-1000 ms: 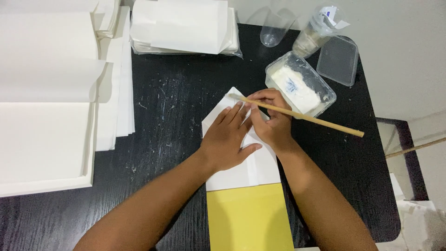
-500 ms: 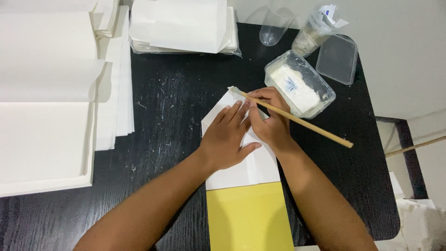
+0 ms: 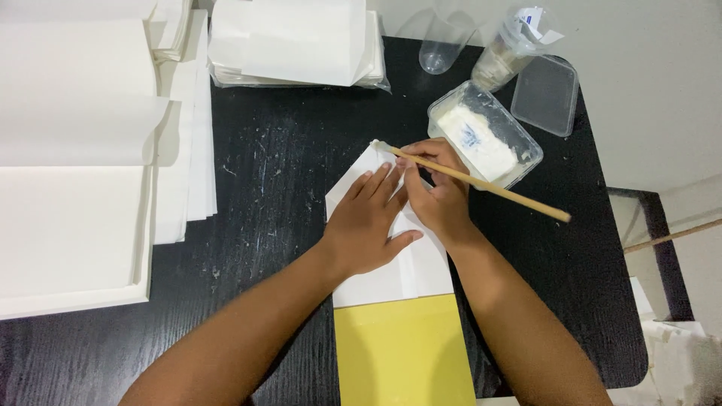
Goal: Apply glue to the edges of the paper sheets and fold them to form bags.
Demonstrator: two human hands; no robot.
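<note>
White folded paper piece point(image 3: 391, 278) lies mid-table on the black table point(image 3: 278, 173), its pointed top corner aimed up-right. Left hand point(image 3: 368, 225) lies flat on it, fingers spread, pressing down, grasping nothing. Right hand point(image 3: 440, 192) sits just beside the left, touching it at the fingers, pinching a thin wooden stick point(image 3: 474, 180). Stick runs diagonal: whitish tip at the paper's top corner, other end out over the table to the right. Yellow sheet point(image 3: 402, 353) sits below the white piece, edge to edge w/ it, running off the bottom of frame.

Edges & room: bare tabletop left of the paper, btwn it and the white sheet stacks point(image 3: 75, 165) along the left side. Right side tighter: open plastic tub w/ white paste point(image 3: 485, 135) is just beside the right hand, and the table's right edge is near beyond that. Another wrapped stack of white paper point(image 3: 293, 41) at the top edge, well apart from the hands.

Count: 1 stick, 1 tub, 1 loose clear lid point(image 3: 545, 94), 1 clear cup point(image 3: 440, 49), 1 bagged jar point(image 3: 511, 49), 1 yellow sheet, 2 hands.
</note>
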